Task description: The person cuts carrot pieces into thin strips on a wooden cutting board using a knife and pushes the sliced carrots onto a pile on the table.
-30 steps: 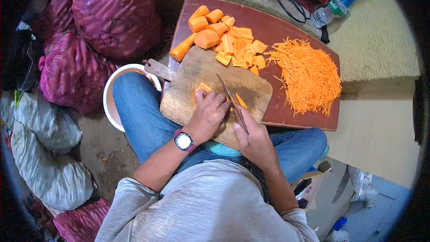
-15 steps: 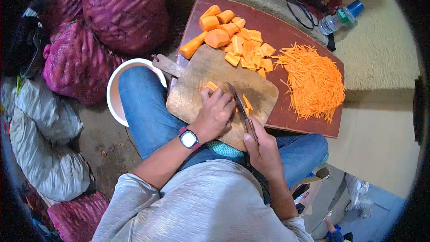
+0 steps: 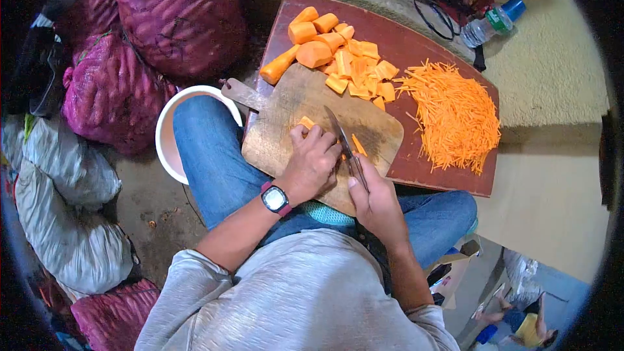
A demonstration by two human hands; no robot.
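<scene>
Just now, the knife [image 3: 344,142] had shifted toward 11 o'clock, the right hand [image 3: 380,207] clamped on it, while the left hand [image 3: 314,162], fingers bent together, pinned the carrot [image 3: 307,121] on the board [image 3: 270,135], slivers [image 3: 359,145] at the knife's 3 o'clock, so slicing continued

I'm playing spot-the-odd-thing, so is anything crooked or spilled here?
The wooden cutting board looks askew: it sits at a slant and sticks out past the red tabletop toward the person's blue jeans. Nothing looks clearly spilled.
</scene>
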